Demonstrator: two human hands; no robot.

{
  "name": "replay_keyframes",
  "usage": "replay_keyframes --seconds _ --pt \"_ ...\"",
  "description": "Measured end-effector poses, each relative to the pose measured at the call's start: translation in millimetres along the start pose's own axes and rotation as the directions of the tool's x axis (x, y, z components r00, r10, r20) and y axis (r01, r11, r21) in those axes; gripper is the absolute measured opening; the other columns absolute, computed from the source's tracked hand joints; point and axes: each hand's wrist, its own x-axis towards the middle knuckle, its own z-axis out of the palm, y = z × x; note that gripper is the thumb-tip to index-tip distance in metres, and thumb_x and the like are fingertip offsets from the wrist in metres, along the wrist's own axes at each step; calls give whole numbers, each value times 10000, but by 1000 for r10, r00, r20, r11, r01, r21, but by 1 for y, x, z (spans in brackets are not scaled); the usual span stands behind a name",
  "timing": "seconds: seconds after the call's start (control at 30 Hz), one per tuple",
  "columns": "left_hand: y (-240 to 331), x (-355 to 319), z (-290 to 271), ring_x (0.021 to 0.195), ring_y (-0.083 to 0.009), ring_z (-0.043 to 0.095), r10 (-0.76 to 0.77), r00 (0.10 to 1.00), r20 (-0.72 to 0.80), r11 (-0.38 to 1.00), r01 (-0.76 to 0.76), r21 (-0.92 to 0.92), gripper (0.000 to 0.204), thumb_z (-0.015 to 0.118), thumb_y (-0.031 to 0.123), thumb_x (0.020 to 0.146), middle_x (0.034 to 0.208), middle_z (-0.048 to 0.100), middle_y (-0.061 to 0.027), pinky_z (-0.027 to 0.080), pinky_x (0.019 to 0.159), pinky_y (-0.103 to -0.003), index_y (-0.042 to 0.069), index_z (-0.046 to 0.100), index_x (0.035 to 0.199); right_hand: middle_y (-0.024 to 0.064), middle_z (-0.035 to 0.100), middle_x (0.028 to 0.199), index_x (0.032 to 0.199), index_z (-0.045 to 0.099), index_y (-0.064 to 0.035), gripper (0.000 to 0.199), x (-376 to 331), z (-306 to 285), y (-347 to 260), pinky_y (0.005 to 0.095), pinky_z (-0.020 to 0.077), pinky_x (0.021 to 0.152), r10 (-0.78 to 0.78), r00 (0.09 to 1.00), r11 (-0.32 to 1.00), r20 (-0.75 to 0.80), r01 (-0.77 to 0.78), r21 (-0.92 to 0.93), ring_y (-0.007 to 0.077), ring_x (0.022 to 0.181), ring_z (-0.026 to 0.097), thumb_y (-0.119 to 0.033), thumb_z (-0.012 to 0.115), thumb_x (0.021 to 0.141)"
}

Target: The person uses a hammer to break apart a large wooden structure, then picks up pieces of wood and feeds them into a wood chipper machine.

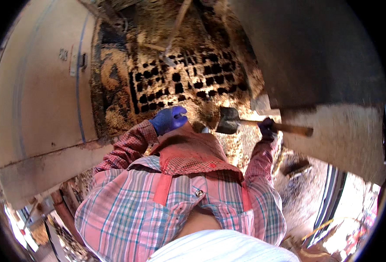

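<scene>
My right hand (267,127), in a dark glove, is closed round the wooden handle of a shovel (228,121). The handle points right, and the dark metal blade lies to the left, in front of my red apron (190,146). My left hand (169,119), in a purple-blue glove, hangs just left of the apron's edge. Its fingers are bent but apart, with nothing seen in them. Beyond both hands lies a bed of tan, crumbly material (188,85) with rows of dark, roughly square openings.
Another tool with a long wooden handle (180,24) rests on the bed's far part. A large tan panel (49,83) with a latch stands on the left. A dark panel (315,52) and a pale board (337,135) border the right side. Bright light falls behind me at lower right.
</scene>
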Motion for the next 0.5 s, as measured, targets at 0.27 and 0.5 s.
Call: replay_keyframes --seconds 0.27,0.5 --pt "-77 -12 -2 760 -299 600 -8 987 157 999 15 -44 170 592 210 768 865 602 -147 483 646 -375 90 607 888 127 621 1002 1099 579 -35 280 11 -76 49 372 507 800 -88 931 887 -355 -89 -453 219 855 617 -208 472 907" --pt "-96 72 -68 939 -336 569 253 927 275 964 -266 11 468 579 420 813 1073 557 -169 450 802 -407 81 518 1129 117 594 856 1093 552 16 422 13 -107 18 411 467 659 -434 817 450 -379 561 695 273 788 583 -335 466 873"
